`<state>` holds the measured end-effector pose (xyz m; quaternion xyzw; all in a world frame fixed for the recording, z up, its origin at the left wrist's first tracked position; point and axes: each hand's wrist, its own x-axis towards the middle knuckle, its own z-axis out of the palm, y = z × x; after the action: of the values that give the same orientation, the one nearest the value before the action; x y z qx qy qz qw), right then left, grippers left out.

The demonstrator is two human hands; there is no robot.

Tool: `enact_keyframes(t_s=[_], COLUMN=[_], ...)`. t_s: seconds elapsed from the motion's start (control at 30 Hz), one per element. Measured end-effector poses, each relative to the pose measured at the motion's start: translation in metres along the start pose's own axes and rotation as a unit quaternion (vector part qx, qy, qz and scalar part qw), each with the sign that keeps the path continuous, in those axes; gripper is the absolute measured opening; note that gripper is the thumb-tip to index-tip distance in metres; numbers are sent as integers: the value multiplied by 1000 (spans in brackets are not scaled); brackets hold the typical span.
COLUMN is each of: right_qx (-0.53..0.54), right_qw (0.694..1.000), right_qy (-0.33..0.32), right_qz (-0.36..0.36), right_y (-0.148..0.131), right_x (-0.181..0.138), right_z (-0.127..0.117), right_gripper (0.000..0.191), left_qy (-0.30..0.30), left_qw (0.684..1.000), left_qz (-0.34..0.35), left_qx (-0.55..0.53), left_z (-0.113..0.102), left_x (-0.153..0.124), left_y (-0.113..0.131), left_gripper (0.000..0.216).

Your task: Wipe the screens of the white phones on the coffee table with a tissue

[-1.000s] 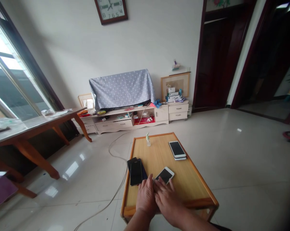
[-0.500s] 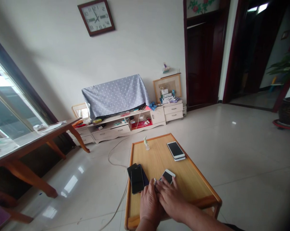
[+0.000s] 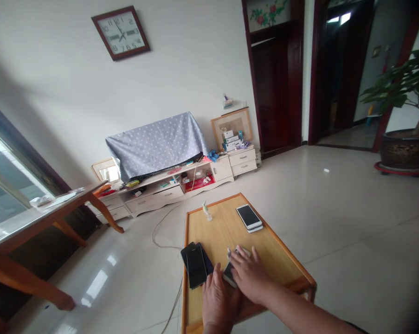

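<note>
A low wooden table (image 3: 275, 260) stands in front of me. My right hand (image 3: 250, 277) lies flat, fingers stretched, on a white phone (image 3: 228, 273) near the table's middle and covers most of it. My left hand (image 3: 216, 301) rests on the table just left of it, fingers loosely bent and touching the phone's near edge; I see nothing in it. A stack of dark phones (image 3: 194, 265) lies at the table's left edge beside my left hand. A stack of white phones (image 3: 249, 217) sits at the far right. A small bottle (image 3: 206, 211) stands at the far edge.
A cable (image 3: 160, 232) runs over the tiled floor left of the table. A TV stand (image 3: 167, 185) with a cloth-covered screen (image 3: 153, 144) lines the far wall. A wooden dining table (image 3: 38, 218) stands at left. A potted plant (image 3: 406, 144) sits at right by dark doorways.
My right hand has slid forward over the white phone, covering more of it. The camera has swung right and tilted, bringing the potted plant into view.
</note>
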<state>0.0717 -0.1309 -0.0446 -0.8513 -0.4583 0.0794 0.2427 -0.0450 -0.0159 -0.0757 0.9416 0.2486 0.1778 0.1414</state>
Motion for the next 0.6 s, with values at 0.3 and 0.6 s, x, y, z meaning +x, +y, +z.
enact_keyframes(t_s=[0.3,0.6], right_qx=[37,-13], right_qw=[997,999], right_qy=[-18,4], right_qz=[-61,50], right_y=[-14,15], right_x=[-18,-13], right_z=[12,-14], right_gripper=[52,57], left_qy=[-6,1], left_qw=[1000,1000], left_qz=[13,12], left_qx=[6,5], left_z=[6,4], left_x=[1,2], left_y=[-7,-4], left_gripper=[60,65])
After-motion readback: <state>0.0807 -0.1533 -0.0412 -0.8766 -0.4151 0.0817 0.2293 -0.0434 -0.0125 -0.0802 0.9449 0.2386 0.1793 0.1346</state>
